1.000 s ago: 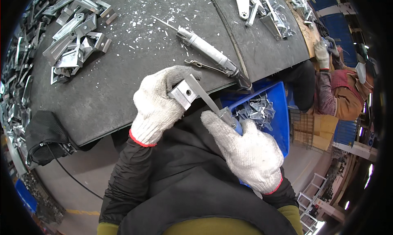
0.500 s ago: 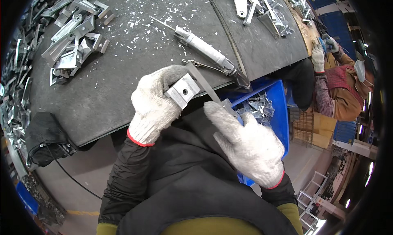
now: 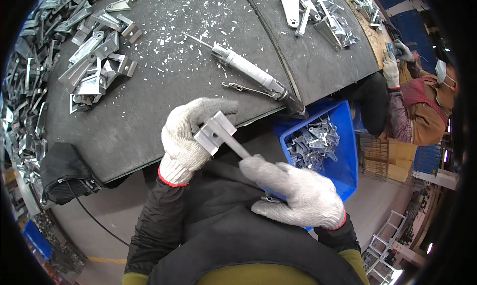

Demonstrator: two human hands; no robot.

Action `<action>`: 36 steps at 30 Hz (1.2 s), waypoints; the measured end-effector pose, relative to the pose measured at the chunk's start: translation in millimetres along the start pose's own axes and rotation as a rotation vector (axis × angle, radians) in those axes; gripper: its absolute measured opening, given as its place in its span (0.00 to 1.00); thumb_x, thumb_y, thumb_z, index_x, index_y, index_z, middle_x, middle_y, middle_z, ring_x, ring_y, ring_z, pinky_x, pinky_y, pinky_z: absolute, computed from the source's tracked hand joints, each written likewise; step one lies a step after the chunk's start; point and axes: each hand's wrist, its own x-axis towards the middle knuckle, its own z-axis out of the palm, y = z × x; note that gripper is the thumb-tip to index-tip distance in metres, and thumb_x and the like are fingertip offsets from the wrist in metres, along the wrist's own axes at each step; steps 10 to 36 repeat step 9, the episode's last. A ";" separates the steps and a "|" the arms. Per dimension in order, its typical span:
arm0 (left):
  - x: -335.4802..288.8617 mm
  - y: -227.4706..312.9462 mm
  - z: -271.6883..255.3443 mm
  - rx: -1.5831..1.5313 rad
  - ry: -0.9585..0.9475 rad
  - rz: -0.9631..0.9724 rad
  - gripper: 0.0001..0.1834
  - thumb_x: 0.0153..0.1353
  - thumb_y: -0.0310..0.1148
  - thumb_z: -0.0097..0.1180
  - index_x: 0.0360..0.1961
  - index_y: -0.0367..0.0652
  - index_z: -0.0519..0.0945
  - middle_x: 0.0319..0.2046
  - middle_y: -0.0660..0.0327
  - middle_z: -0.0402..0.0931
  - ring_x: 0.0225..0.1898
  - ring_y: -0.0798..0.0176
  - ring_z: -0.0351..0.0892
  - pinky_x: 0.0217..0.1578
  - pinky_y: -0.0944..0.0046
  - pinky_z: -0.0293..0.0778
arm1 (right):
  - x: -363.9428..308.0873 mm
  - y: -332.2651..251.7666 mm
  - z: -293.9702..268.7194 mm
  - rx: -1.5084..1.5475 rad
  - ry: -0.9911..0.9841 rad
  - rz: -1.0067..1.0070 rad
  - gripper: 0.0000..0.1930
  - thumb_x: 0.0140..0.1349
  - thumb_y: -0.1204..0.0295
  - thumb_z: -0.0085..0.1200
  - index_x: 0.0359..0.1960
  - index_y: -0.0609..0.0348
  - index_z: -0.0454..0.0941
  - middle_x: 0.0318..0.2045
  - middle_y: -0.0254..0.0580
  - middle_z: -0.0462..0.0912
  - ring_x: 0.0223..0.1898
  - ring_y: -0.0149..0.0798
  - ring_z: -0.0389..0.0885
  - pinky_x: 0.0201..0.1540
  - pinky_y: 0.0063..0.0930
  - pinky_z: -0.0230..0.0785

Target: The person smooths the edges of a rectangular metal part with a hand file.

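Note:
My left hand (image 3: 186,138), in a white knit glove with a red cuff, grips a small silver metal bracket (image 3: 211,141) in front of the table edge. My gloved right hand (image 3: 303,190) is closed around one end of a flat grey bar, like a flat file (image 3: 234,145). The bar's other end lies against the bracket. Fingers hide the gripped end. On the table beyond my hands rests a pen-shaped air tool (image 3: 248,69) with a thin pointed bit. Beside it is a metal clip (image 3: 243,88).
Metal brackets are heaped at the left (image 3: 99,66) and far right (image 3: 318,12). White shavings dot the dark tabletop (image 3: 149,106). A blue bin (image 3: 348,171) of metal parts stands right of my lap, a black bag (image 3: 64,173) at left. A person (image 3: 422,106) works at far right.
My right hand has moved left and down with the bar, which now meets the bracket's middle. My left hand has tilted the bracket and lowered slightly. More of the blue bin shows.

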 end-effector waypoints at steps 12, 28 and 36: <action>-6.7 -7.5 -0.8 -0.334 0.054 -0.113 0.22 0.62 0.30 0.64 0.55 0.26 0.80 0.51 0.48 0.84 0.51 0.52 0.86 0.51 0.58 0.83 | 11.8 50.8 6.3 0.154 0.243 -0.054 0.50 0.55 0.65 0.72 0.78 0.53 0.55 0.58 0.58 0.79 0.50 0.52 0.85 0.54 0.40 0.77; -6.7 -7.5 -0.8 -0.334 0.054 -0.113 0.22 0.62 0.30 0.64 0.55 0.26 0.80 0.51 0.48 0.84 0.51 0.52 0.86 0.51 0.58 0.83 | 11.8 50.8 6.3 0.154 0.243 -0.054 0.50 0.55 0.65 0.72 0.78 0.53 0.55 0.58 0.58 0.79 0.50 0.52 0.85 0.54 0.40 0.77; -6.7 -7.5 -0.8 -0.334 0.054 -0.113 0.22 0.62 0.30 0.64 0.55 0.26 0.80 0.51 0.48 0.84 0.51 0.52 0.86 0.51 0.58 0.83 | 11.8 50.8 6.3 0.154 0.243 -0.054 0.50 0.55 0.65 0.72 0.78 0.53 0.55 0.58 0.58 0.79 0.50 0.52 0.85 0.54 0.40 0.77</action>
